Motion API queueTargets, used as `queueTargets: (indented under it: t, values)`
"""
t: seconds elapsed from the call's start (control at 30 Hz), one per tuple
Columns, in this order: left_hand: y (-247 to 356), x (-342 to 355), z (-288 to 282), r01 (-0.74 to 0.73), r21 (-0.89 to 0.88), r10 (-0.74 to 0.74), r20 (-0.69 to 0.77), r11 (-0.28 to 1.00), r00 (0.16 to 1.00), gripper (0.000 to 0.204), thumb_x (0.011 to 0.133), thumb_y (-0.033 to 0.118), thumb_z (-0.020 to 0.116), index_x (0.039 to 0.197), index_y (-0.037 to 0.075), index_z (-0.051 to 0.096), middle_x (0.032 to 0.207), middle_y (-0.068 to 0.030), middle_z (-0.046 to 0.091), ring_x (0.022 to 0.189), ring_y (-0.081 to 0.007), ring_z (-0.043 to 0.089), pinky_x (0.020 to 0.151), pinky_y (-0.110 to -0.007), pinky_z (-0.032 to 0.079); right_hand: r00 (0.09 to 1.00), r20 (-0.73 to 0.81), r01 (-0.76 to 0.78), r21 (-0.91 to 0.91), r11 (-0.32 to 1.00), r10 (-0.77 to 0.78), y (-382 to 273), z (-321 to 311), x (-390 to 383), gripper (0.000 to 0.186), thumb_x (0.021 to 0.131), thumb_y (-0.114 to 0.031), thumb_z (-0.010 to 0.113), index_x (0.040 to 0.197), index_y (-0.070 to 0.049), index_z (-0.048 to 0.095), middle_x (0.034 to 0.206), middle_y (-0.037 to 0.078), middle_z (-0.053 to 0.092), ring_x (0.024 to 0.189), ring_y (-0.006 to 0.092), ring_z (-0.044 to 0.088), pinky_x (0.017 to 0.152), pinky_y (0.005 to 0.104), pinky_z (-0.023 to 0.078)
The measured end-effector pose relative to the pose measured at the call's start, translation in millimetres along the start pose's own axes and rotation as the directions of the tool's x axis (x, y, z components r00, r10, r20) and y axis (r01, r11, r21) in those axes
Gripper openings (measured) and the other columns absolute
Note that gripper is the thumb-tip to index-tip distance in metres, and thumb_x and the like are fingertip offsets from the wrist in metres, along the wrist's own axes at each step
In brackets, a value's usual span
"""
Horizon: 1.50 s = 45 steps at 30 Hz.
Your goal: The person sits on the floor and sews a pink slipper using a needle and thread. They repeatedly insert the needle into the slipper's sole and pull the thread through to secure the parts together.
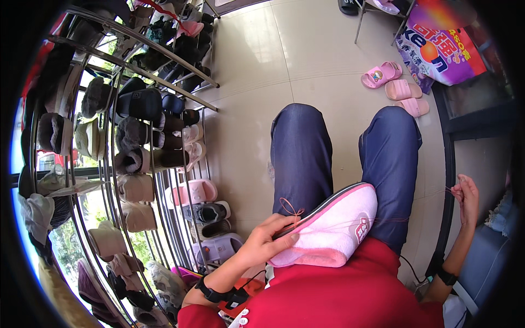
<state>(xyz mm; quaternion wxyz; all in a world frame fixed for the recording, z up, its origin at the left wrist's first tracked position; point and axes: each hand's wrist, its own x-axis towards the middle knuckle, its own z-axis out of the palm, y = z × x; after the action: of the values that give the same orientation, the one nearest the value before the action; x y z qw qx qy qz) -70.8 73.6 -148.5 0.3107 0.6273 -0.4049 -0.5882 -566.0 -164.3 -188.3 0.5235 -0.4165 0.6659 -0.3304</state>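
Observation:
A pink fluffy slipper with a dark sole edge and a small red-and-white patch lies tilted across my lap. My left hand is closed around its heel end, thumb on the pink fabric and fingers at the sole side. A loop of thin reddish thread stands up beside those fingers. From the slipper the thread runs across its toe and over my leg to the far right. There my right hand is raised away from the slipper, fingers pinched on the thread. Whether it also holds a needle is too small to tell.
Metal racks packed with shoes and slippers fill the left side. Pink slippers lie on the tiled floor ahead, beside a colourful plastic bag. A blue-grey seat stands close to my right arm.

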Motion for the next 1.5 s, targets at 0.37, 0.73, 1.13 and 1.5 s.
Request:
queueTargets:
  t: [0.37,0.73,1.13,1.5]
  values:
    - [-9.2,16.5,2.9,-0.046,-0.182,0.034,-0.070,0.982,0.997,0.022,0.084,0.014,0.071,0.102,0.002,0.071,0.095,-0.0069,0.061,0.093,-0.0164,0.056,0.081,-0.026,0.044,0.713,0.701,-0.232,0.259,0.938,-0.018,-77.4,159.5,-47.1,0.019,0.090,-0.009,0.050,0.103,0.003,0.059,0.081,0.009,0.063,0.075,0.0169,0.064,0.065,0.0263,0.053]
    - [1.8,14.4,-8.3,-0.191,-0.200,0.101,-0.388,0.961,0.916,0.014,0.087,0.013,0.067,0.094,0.002,0.072,0.088,-0.0046,0.061,0.084,-0.0125,0.056,0.076,-0.025,0.045,0.191,0.980,0.563,-0.062,0.824,-0.056,-71.6,331.3,-133.4,0.026,0.081,-0.021,0.070,0.092,0.002,0.065,0.077,0.015,0.066,0.069,0.0231,0.065,0.062,0.0331,0.050]
    - [-1.3,-11.6,23.2,-0.086,0.719,0.493,-0.379,0.689,0.783,0.023,0.075,0.018,0.073,0.088,0.005,0.059,0.084,-0.0091,0.055,0.075,-0.0262,0.053,0.064,-0.036,0.041,0.427,0.904,0.230,-0.135,0.964,0.025,-39.2,337.0,-135.9,0.025,0.090,-0.016,0.065,0.071,-0.003,0.057,0.059,-0.008,0.046,0.055,-0.0009,0.037,0.045,0.0200,0.028]
    - [-4.3,-12.3,39.3,-0.173,0.654,0.483,-0.329,0.737,0.812,0.023,0.074,0.009,0.071,0.096,0.006,0.064,0.088,-0.0060,0.061,0.077,-0.0234,0.054,0.071,-0.034,0.037,0.311,0.950,0.074,-0.026,0.997,0.002,-36.8,326.2,-132.2,0.028,0.089,-0.017,0.065,0.068,0.000,0.057,0.062,-0.001,0.055,0.060,0.0016,0.044,0.050,0.0232,0.037]
